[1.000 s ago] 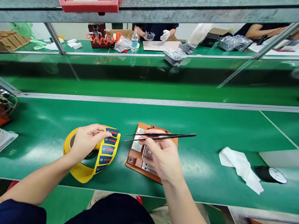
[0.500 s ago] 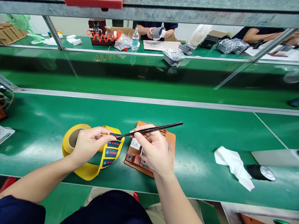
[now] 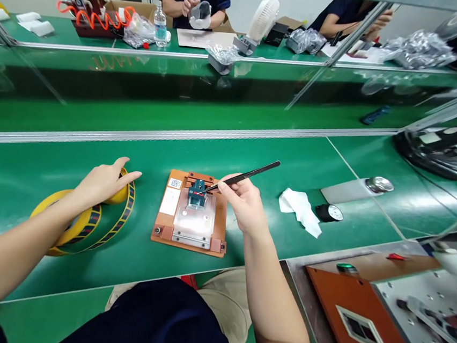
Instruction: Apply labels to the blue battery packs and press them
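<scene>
My right hand (image 3: 248,204) pinches black tweezers (image 3: 255,172) above the right side of an orange-brown fixture board (image 3: 164,223). Their tips reach a small dark blue label with red lettering (image 3: 199,194), which is at the front of a dark teal part (image 3: 199,184) seated on the board; whether label and part touch everywhere I cannot tell. A clear plate (image 3: 193,219) lies in front of that part. To the left, my left hand (image 3: 104,182) is open, thumb and index finger apart, over a yellow label roll (image 3: 89,224). The roll's loose strip curls out beneath the fingers.
At right lie a crumpled white tissue (image 3: 299,211), a black round gauge (image 3: 329,212) and a pale bottle with a metal cap (image 3: 346,190). A metal rail (image 3: 167,133) crosses behind. Beyond it, two people work at another bench.
My left hand has left the tweezer tips and opened over the roll. The tweezers have moved from the label strip to the teal part on the fixture. The view has swung right.
</scene>
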The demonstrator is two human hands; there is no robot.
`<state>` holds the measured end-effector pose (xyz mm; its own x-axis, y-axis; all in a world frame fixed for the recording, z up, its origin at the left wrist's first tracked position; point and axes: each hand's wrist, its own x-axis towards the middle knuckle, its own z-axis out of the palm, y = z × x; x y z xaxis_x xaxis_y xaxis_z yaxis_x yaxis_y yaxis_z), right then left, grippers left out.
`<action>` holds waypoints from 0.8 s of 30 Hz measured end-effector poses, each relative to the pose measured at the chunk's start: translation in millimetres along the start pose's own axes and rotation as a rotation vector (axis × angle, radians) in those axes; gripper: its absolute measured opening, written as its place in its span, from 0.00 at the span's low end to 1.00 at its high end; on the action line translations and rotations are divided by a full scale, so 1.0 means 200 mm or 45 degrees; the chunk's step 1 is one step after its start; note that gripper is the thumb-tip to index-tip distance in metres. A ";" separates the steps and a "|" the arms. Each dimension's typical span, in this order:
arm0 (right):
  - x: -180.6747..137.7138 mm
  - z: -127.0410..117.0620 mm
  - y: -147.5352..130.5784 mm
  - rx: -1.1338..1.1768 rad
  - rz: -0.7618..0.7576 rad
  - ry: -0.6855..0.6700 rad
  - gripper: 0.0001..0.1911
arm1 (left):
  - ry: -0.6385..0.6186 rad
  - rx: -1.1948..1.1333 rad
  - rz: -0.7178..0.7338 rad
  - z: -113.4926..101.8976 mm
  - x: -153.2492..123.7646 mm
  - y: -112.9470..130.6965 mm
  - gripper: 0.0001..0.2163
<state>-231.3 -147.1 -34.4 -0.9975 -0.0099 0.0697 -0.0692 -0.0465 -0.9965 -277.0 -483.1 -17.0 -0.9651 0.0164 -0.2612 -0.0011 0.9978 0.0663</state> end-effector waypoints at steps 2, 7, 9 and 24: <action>0.00 -0.03 0.05 0.011 0.023 -0.001 0.17 | 0.020 0.041 -0.040 -0.04 -0.04 0.01 0.37; -0.03 -0.05 0.10 0.048 0.074 0.005 0.16 | 0.412 -0.165 0.119 -0.07 -0.28 0.14 0.25; -0.03 -0.05 0.11 0.067 0.099 0.011 0.15 | 0.496 -0.328 0.435 0.01 -0.39 0.23 0.19; -0.04 -0.06 0.13 0.061 0.086 0.000 0.12 | 0.591 -0.252 1.118 0.34 -0.52 0.52 0.21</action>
<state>-225.1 -137.0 -61.7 -0.9999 -0.0149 0.0021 -0.0007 -0.0933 -0.9956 -158.1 -376.6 -48.8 -0.6514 0.6709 0.3543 0.7557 0.6154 0.2241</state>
